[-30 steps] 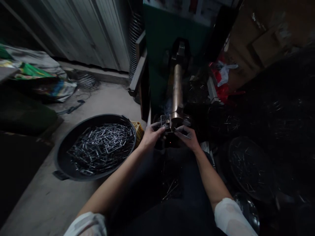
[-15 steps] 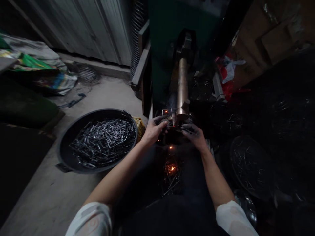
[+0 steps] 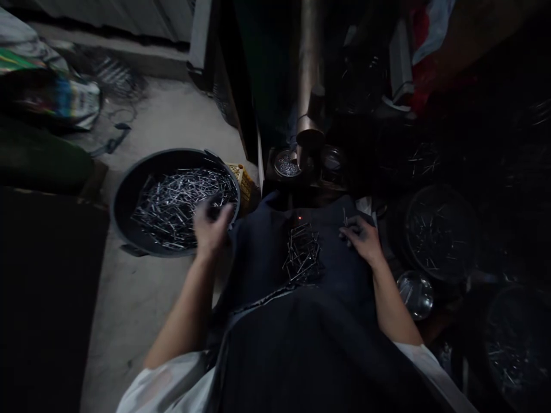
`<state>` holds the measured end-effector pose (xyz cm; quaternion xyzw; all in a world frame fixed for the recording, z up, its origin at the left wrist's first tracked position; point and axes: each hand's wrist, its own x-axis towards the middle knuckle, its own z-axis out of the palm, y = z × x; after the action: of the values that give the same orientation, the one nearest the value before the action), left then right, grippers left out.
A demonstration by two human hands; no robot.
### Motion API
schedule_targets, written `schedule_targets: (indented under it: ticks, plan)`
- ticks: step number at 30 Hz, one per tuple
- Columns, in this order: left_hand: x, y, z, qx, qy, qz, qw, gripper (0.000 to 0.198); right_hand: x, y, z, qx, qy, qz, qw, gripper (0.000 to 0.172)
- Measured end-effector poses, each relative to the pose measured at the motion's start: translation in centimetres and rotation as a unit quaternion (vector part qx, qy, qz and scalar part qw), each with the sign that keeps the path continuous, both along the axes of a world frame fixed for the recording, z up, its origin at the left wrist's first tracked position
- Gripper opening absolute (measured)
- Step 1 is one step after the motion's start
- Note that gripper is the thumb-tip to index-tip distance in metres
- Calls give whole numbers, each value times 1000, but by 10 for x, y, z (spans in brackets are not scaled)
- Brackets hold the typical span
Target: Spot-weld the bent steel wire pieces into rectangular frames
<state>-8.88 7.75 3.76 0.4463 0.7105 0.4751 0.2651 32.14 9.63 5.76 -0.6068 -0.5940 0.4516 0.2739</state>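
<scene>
Two hands, one black tub

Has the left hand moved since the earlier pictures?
Yes: the left hand has moved away from the metal cylinder, leftward to the rim of the black tub.

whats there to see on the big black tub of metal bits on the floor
The wide, round black basin, plastic by its look, sits on the concrete floor, with a small lug on its rim at the near side and another at the far side. It holds a loose heap of thin, silvery metal pieces, many of them bent. A yellow crate stands at its far right edge. The person's blurred left hand is at the rim on the right; any contact is hard to tell.
</scene>
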Motion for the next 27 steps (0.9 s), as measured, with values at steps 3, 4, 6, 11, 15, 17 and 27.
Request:
schedule_targets:
  ticks: [3, 4, 6, 11, 15, 17, 27]
  plan:
    - [59, 2, 8, -3, 115, -240, 964, 26, -5, 3, -3, 18, 14, -22, 999, 32]
    - [79, 9, 11, -13, 150, -313, 938, 23, -5, 5, -4, 20, 25, -31, 999, 33]
    - [114, 27, 14, -45, 224, -423, 877, 18, -6, 7, -6, 24, 51, -48, 997, 34]
    - [155, 62, 17, -97, 353, -503, 783, 23, -5, 6, -12, 45, 88, -73, 992, 35]
    - [137, 57, 23, -135, 402, -423, 801, 22, 0, 5, -15, 58, 79, -83, 992, 34]
    - [122, 49, 25, -161, 406, -387, 812, 24, 3, 6, -16, 58, 71, -85, 992, 33]
    - [131, 36, 18, -173, 329, -413, 832, 23, -48, 17, -7, 60, 63, 32, 996, 30]
